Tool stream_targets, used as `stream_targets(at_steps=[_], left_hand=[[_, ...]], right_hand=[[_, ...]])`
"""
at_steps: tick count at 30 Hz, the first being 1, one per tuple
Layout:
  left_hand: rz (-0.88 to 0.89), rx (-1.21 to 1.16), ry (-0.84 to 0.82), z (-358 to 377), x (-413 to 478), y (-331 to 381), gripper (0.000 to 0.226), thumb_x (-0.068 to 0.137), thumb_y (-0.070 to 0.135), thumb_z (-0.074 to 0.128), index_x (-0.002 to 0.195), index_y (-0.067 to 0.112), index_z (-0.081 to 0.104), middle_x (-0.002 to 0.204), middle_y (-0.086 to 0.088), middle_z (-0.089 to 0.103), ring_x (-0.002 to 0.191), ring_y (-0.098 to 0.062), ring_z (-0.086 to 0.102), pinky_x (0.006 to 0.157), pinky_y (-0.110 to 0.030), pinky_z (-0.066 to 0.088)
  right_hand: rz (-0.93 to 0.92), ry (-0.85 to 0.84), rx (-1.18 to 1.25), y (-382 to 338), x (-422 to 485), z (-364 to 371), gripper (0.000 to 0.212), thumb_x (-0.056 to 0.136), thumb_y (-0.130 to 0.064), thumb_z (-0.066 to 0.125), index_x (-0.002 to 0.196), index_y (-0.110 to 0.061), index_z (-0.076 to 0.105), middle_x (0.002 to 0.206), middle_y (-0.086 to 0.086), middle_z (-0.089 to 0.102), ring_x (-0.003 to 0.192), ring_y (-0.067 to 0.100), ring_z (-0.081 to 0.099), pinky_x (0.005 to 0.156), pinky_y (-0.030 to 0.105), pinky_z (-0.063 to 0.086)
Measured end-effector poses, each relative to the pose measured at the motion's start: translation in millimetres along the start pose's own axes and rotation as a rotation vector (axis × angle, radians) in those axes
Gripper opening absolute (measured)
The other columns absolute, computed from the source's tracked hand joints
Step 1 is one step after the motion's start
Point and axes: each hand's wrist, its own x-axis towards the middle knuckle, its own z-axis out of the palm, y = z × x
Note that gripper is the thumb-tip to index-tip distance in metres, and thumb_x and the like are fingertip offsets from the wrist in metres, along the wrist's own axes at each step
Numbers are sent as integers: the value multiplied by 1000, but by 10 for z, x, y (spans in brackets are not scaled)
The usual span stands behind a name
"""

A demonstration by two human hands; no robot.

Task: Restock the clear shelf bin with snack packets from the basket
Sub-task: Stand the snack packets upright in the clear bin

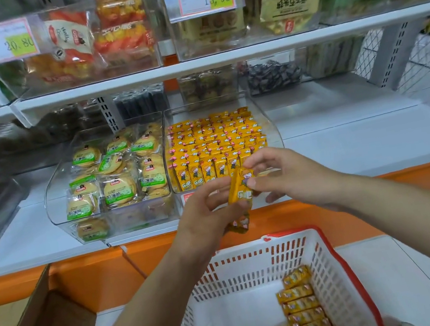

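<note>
L hand [203, 216] gripping yellow foil snack packets [238, 196], R hand [281, 172] pinching top packet, just before clear plastic shelf bin [267, 124], white slotted basket [254, 265] below w/ more packets

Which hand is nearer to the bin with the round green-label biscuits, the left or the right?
Left. The left hand, gripping yellow packets, is just below and right of the biscuit bin. The right hand is farther right, in front of the yellow-packet bin.
</note>
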Motion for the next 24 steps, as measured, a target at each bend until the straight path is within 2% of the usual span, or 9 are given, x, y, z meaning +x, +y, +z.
stream_targets(at_steps=[3,7,10,13,15,16,18,21,24], left_hand=[[48,122,22,70,5,13,39,85,15,81,117,32,66,105,11,78,96,-15,76,87,-41,61],[115,263,-3,126,53,120,31,86,15,78,111,28,66,100,3,77,90,-14,75,75,-26,59],[158,342,83,84,288,236,21,92,19,73,110,25,66,96,1,75,91,-17,73,77,-32,60],[261,517,200,102,730,314,13,96,15,66,105,24,67,102,2,71,75,-8,66,68,-24,59],[284,665,191,170,1061,309,16,96,13,63,107,23,68,106,5,68,71,-8,60,68,-32,60],[288,727,151,204,1212,290,17,94,16,68,109,24,68,103,8,66,75,-10,60,73,-37,60],[343,916,70,273,1466,236,28,88,27,78,114,28,67,100,13,60,91,-12,59,80,-36,54],[438,1251,-3,351,1758,140,44,80,48,80,118,33,66,107,5,56,110,-21,53,88,-38,46],[474,1352,-5,337,1900,49,44,77,56,78,115,38,64,103,5,47,110,-24,48,89,-41,43]], right_hand=[[25,-14,77,42,-10,-69,32,84,-19,78,113,-24,65,115,8,63,87,22,72,72,30,58],[-40,19,-11,-5,10,-266,29,82,-16,80,107,-26,71,105,3,64,83,20,70,73,31,58],[-111,206,-115,-36,80,-509,27,83,-14,78,104,-30,70,105,3,64,73,18,67,72,31,54],[-158,432,-161,-10,190,-681,26,84,-14,77,106,-26,69,99,-3,66,68,13,66,76,35,55],[-187,507,-227,21,277,-721,26,84,-14,77,106,-25,69,95,-8,66,69,8,65,71,26,53],[-202,514,-278,38,321,-723,26,84,-14,77,106,-25,69,96,-8,67,70,6,65,68,20,51],[-225,499,-411,82,412,-711,28,84,-14,77,109,-25,70,102,-3,66,74,5,65,68,15,49],[-239,460,-599,145,543,-674,34,85,-16,76,117,-24,70,107,0,61,77,5,65,76,25,51],[-254,429,-719,220,666,-657,35,86,-20,75,120,-26,69,105,-1,60,81,12,65,79,32,50]])
